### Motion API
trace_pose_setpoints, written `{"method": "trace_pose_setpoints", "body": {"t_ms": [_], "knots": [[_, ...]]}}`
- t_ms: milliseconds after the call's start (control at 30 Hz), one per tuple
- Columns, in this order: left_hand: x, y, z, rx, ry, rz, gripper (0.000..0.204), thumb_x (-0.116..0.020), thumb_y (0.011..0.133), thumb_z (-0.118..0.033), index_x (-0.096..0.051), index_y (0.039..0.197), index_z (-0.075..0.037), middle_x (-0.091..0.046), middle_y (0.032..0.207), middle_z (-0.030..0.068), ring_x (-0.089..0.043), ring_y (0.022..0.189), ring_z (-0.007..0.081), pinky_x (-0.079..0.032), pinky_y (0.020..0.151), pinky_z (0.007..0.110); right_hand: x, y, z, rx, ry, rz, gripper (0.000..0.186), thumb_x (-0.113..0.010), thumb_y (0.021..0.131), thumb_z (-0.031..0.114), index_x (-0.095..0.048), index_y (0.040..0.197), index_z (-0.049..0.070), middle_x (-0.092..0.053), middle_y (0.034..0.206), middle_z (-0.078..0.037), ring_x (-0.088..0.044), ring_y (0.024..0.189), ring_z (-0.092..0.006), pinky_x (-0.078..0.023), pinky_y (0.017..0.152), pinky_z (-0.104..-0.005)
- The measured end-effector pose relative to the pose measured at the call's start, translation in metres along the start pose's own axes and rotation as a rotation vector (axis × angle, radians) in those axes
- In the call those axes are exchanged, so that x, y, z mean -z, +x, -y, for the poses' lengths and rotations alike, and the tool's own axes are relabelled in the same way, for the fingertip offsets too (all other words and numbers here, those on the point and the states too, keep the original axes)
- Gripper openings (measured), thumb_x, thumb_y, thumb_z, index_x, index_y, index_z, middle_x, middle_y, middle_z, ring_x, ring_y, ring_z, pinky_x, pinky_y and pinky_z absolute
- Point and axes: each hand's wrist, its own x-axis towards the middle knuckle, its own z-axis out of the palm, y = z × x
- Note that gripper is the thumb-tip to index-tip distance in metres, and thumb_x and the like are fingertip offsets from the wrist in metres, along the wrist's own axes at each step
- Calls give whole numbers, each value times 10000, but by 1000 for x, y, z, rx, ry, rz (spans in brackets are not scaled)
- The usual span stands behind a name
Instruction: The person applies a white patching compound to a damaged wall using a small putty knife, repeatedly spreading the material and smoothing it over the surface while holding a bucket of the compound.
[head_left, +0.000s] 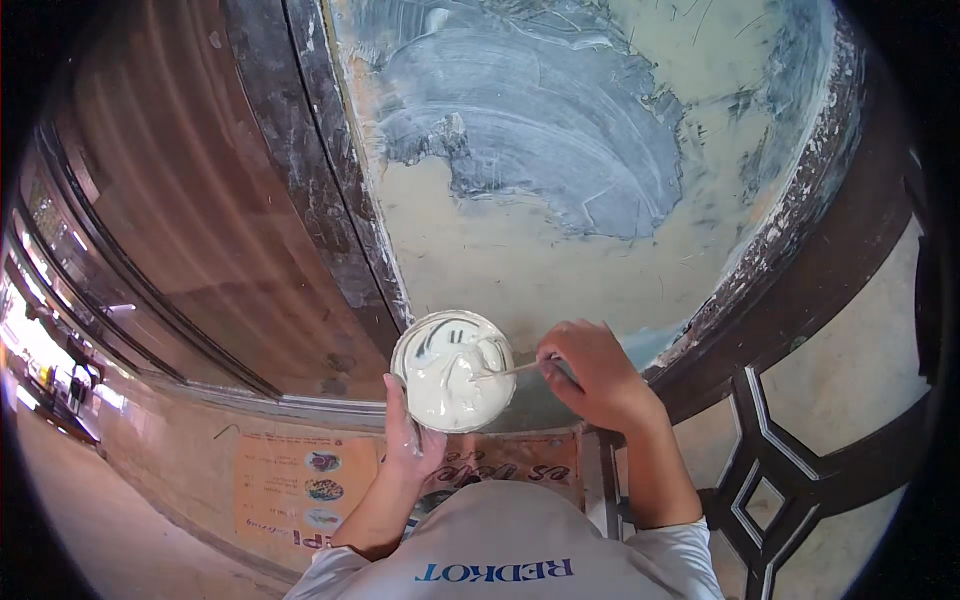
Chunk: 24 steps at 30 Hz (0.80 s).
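My left hand [414, 445] holds a round container [440, 395] of thick white paste from its lower left side, with white smears on the fingers. My right hand [590, 370] is closed on a thin light stick [515, 372], whose far end dips into the paste. Beyond the container is an upright panel [530, 270] of pale yellowish surface, patched with a broad grey-blue coat [560, 130] and streaked white.
A dark, scuffed frame [310, 150] and a brown glossy panel [180, 200] stand to the left. A dark patterned panel [760, 440] with pale insets is at the right. An orange printed banner [280, 470] lies low behind my arms. A bright opening shows far left.
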Motion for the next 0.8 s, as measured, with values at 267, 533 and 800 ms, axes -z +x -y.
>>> {"method": "trace_pose_setpoints", "body": {"t_ms": [267, 533, 800], "knots": [[0, 11, 5, -76, 28, -84, 658, -370, 1008, -537, -355, 1463, -63, -443, 1468, 121, -454, 1331, 275, -376, 1120, 424, -35, -32, -18, -9, 92, -131, 327, -652, 755, -3, -611, 1061, 105, -609, 1052, -93, -552, 985, -343, -443, 861, -448], [-5, 15, 19, -104, 79, -68, 652, -383, 1005, -533, -357, 1464, -71, -441, 1471, 110, -450, 1334, 269, -369, 1120, 428, -24, -47, -36, -62, 36, -134, 374, -713, 694, 11, -623, 1046, 100, -595, 1102, -96, -542, 1032, -344, -465, 912, -436], [-8, 10, 32, -79, 120, -159, 678, -395, 993, -559, -349, 1466, -76, -443, 1468, 99, -451, 1333, 256, -375, 1117, 406, -30, -56, -59, -117, -14, -179, 405, -772, 627, 58, -643, 1008, 99, -609, 1060, -87, -543, 1037, -332, -477, 886, -431]]}}
